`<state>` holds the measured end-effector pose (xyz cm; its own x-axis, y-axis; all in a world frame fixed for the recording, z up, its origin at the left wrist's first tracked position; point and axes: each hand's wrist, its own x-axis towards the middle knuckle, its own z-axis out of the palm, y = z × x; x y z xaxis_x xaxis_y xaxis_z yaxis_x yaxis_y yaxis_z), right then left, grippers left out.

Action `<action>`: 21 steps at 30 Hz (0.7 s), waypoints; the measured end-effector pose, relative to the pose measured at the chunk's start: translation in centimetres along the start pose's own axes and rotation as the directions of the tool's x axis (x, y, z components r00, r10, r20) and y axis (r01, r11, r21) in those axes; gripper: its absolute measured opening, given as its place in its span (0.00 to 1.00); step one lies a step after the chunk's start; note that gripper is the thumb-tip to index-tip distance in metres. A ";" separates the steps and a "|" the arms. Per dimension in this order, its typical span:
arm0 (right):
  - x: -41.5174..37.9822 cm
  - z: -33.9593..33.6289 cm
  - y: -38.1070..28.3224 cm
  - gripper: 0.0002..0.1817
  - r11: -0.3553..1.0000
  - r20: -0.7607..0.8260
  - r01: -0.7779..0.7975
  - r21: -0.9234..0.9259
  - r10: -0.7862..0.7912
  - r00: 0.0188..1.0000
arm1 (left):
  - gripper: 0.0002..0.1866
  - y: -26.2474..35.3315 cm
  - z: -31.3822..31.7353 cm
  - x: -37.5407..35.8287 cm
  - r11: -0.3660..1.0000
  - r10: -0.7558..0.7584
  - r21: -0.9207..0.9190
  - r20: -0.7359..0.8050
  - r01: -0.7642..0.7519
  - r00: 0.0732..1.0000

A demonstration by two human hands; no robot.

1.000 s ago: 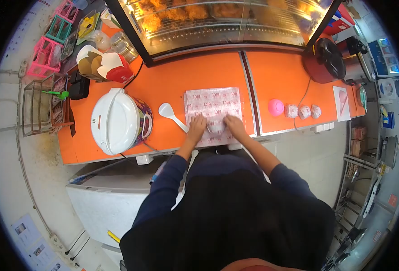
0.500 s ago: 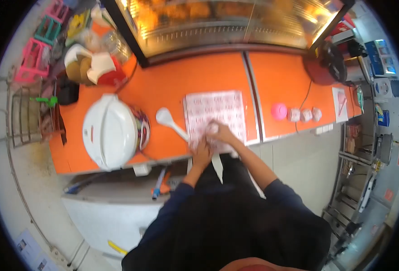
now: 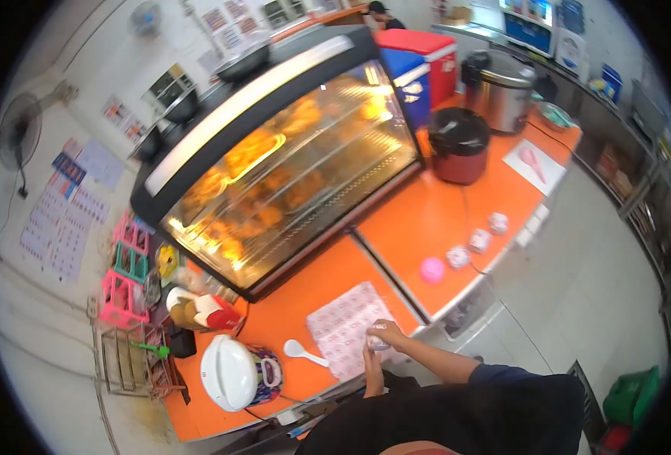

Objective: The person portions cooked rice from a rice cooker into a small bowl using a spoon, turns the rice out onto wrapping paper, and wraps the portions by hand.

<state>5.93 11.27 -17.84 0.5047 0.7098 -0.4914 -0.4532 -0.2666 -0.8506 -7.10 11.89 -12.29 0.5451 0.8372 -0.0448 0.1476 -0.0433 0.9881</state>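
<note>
Pink-printed wrapping paper [image 3: 347, 322] lies flat on the orange counter. At its right edge, my left hand [image 3: 373, 371] and my right hand [image 3: 387, 332] are closed together round a small paper-wrapped bundle [image 3: 378, 341]. A white rice paddle [image 3: 303, 352] rests left of the paper, its handle reaching the paper's edge. Farther right stand several wrapped bundles [image 3: 479, 241] in a row beside a round pink object [image 3: 432, 270].
A lit glass display case [image 3: 290, 167] with fried food stands at the back. On the left is a white-lidded rice container [image 3: 229, 371]. A dark red cooker [image 3: 459, 148] and a steel pot [image 3: 500, 91] stand at the right. Behind the case, a person [image 3: 385, 17] is partly visible.
The view has tilted up and turned, bringing in the whole display case and back wall. My hands have moved to the paper's right edge with the small bundle between them.
</note>
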 end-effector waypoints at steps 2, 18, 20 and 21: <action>-5.8 -4.3 -2.3 0.13 0.967 -0.171 0.133 0.218 -0.096 0.981 | 0.26 2.0 5.3 -1.4 0.944 -0.144 -0.274 0.158 0.183 0.977; -26.2 -54.7 4.5 0.25 0.370 -0.283 0.170 0.913 0.275 0.919 | 0.17 -0.4 48.5 -8.4 0.045 -0.489 -0.284 0.830 0.958 0.269; -28.0 -62.7 9.0 0.23 0.480 -0.450 0.224 0.848 0.428 0.784 | 0.18 0.5 53.1 -5.4 -0.016 -0.487 -0.404 0.802 0.915 0.345; -29.9 -66.2 11.7 0.23 0.669 -0.610 0.232 0.706 0.407 0.679 | 0.20 1.3 55.2 -3.8 -0.067 -0.546 -0.467 0.757 0.882 0.359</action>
<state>34.20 -56.25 -25.50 0.6066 -0.0241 -0.7947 -0.7046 0.4468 -0.5514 36.55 -21.45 -18.96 0.7397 -0.0879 -0.6672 0.0850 0.9957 -0.0370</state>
